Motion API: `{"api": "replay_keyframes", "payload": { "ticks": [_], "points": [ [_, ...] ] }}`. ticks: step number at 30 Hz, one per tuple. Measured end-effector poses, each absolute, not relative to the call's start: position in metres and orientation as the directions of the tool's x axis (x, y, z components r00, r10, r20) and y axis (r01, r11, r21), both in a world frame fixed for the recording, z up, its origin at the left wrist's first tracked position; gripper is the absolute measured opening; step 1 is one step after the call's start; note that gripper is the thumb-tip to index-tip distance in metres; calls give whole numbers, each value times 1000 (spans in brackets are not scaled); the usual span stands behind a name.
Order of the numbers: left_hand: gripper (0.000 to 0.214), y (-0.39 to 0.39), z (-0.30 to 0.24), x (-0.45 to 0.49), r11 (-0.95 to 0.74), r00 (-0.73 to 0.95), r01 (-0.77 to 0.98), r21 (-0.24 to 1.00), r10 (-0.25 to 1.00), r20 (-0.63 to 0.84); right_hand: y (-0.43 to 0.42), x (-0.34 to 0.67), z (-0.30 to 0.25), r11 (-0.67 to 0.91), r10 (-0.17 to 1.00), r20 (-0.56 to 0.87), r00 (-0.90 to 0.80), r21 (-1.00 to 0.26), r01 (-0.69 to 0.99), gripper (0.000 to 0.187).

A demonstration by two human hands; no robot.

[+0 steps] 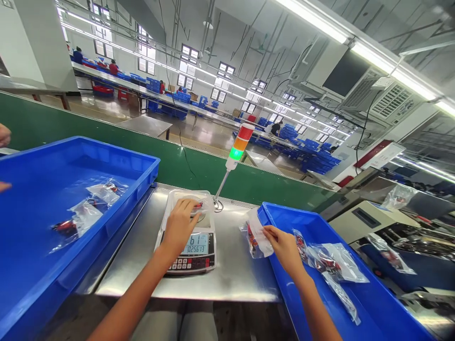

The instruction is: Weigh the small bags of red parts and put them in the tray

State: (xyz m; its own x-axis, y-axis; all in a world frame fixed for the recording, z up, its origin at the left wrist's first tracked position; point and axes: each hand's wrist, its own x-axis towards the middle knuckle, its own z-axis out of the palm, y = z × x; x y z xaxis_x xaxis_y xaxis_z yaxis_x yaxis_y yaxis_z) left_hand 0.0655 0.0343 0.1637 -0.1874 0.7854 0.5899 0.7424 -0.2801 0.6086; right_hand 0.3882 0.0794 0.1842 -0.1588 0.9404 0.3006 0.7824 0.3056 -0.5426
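My left hand (pixel 181 222) is over the pan of a digital weighing scale (pixel 211 227), its fingers curled on a clear plastic bag (pixel 200 204) with something small and red in it. The hand hides most of this bag and part of the lit display. My right hand (pixel 284 246) pinches the edge of another clear bag (pixel 258 237), with red parts and a white label area, by the left rim of the right blue bin (pixel 291 212). Several more bagged parts (pixel 327 263) lie inside that bin.
At left a large blue bin (pixel 142 173) holds several bagged red parts (pixel 83 220); another person's hand (pixel 4 136) shows at its far edge. A signal tower (pixel 236 152), lit green, stands behind the scale on the steel table (pixel 142 265). A machine (pixel 362 220) with bags on it is at right.
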Motion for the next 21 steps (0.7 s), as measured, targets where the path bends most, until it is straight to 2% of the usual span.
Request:
{"api": "replay_keyframes", "payload": {
  "ticks": [3, 6, 9, 12, 15, 18, 21],
  "points": [
    [30, 66, 156, 91, -241, -126, 815, 527, 813, 568, 82, 385, 189, 320, 933, 329, -146, -574, 754, 43],
    [18, 90, 153, 106, -239, -156, 805, 544, 798, 582, 92, 369, 196, 369, 912, 382, -151, -598, 712, 40],
    [12, 107, 167, 93, -198, -291, 767, 610, 741, 606, 111, 340, 202, 466, 864, 460, -206, -572, 675, 35],
    [15, 110, 197, 55, -136, -491, 696, 705, 625, 606, 133, 299, 206, 572, 786, 535, -309, -439, 693, 30],
    [14, 92, 230, 9, -135, -654, 609, 781, 471, 591, 150, 254, 201, 708, 649, 583, -489, -228, 668, 26],
    [16, 59, 249, -35, -131, -760, 582, 803, 264, 594, 153, 220, 184, 863, 456, 533, -712, -71, 500, 24],
    [15, 28, 247, -75, 83, -760, 645, 760, 178, 625, 142, 211, 167, 934, 324, 489, -810, -30, 355, 20]
  ]
}}
